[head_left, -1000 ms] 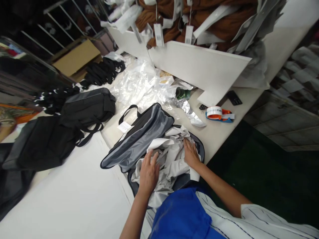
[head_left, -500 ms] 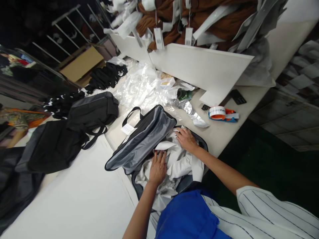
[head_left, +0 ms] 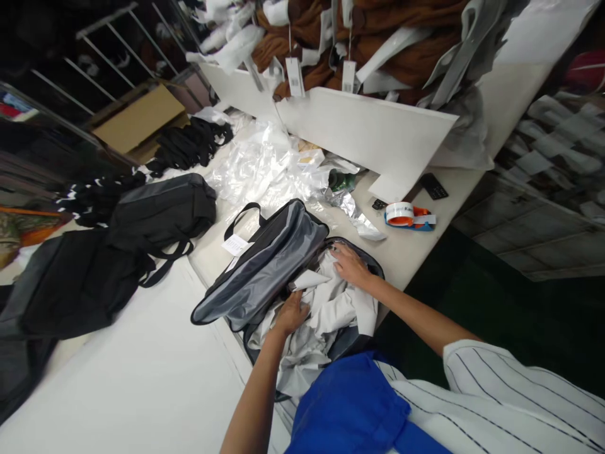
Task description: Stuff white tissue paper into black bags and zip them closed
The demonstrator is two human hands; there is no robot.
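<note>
A black bag with a grey lining (head_left: 271,268) lies unzipped on the table, its flap folded back to the left. Crumpled white paper (head_left: 331,307) fills its open body. My left hand (head_left: 290,313) presses on the paper near the flap's hinge, fingers apart and tips partly hidden in the folds. Against the far inner edge of the bag, my right hand (head_left: 350,263) rests on the paper with its fingers stretched out. A white tag (head_left: 237,244) hangs beside the bag's handle (head_left: 242,217).
More black bags (head_left: 165,205) lie to the left. Behind are clear plastic wrappers (head_left: 262,167) and a white board (head_left: 363,129) before stacked brown items. A tape dispenser (head_left: 409,216) and a black phone-like device (head_left: 433,186) sit near the right table edge. White sheets (head_left: 155,359) cover the near left.
My left hand has shifted slightly, its fingertips deeper in the paper by the flap. My right hand has slid toward the bag's far edge. The whole view has moved a little.
</note>
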